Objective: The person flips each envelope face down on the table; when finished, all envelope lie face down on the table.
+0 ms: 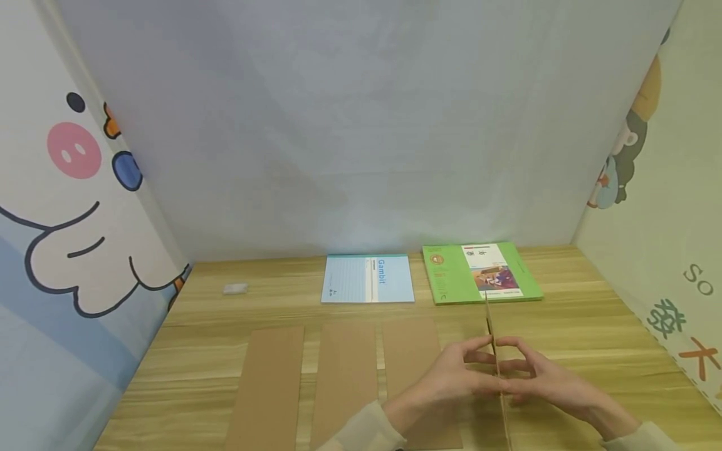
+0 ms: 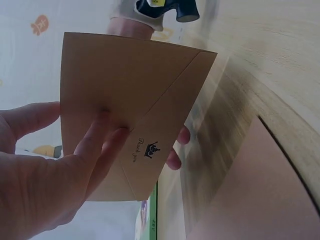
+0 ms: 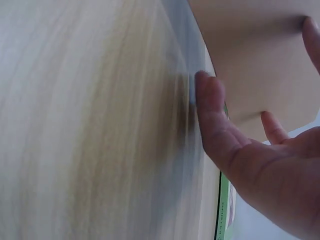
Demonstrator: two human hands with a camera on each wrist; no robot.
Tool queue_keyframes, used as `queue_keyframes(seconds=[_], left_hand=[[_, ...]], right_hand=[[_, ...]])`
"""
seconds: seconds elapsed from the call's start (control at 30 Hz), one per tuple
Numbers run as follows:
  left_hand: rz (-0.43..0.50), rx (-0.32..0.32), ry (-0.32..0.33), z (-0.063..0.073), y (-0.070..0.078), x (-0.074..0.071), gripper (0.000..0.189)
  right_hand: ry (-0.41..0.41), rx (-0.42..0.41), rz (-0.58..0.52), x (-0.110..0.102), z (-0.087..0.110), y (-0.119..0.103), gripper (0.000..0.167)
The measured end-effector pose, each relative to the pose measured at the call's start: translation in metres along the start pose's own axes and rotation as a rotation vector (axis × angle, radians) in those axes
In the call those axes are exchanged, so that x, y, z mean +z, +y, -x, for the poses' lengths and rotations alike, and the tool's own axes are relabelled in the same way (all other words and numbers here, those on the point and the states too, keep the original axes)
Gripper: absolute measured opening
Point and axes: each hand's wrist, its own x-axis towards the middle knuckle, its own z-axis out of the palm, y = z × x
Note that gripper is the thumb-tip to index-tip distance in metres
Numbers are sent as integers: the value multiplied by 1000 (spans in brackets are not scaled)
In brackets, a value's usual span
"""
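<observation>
A brown kraft envelope, printed with a small crown and "Thank you" by its flap lines, stands upright between my two hands. Seen from the head, the envelope is nearly edge-on. My left hand holds it from the left, fingertips on the printed face and thumb at an edge. From the right, my right hand holds the plain face, with some fingertips showing past the lower edge in the left wrist view. Left of the hands, three brown paper rectangles lie side by side: left, middle, right.
At the back of the wooden table lie a light blue "Gambit" notebook and a green book with a picture cover. A small white block sits at the back left. Fabric walls with cartoons surround the table.
</observation>
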Motion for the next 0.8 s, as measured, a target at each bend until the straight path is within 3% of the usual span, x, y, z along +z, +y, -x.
queue_keyframes(seconds=[0.33, 0.5, 0.67, 0.8], left_hand=[[-134, 11, 82, 0, -4, -8, 62], [-113, 10, 119, -1, -7, -7, 58], [-91, -10, 170, -2, -10, -3, 59], [-138, -25, 211, -3, -14, -3, 61]], right_hand=[[107, -30, 117, -2, 0, 5, 70], [122, -81, 185, -3, -1, 6, 71], [144, -77, 243, -4, 0, 6, 76], [167, -66, 347, -3, 1, 4, 78]])
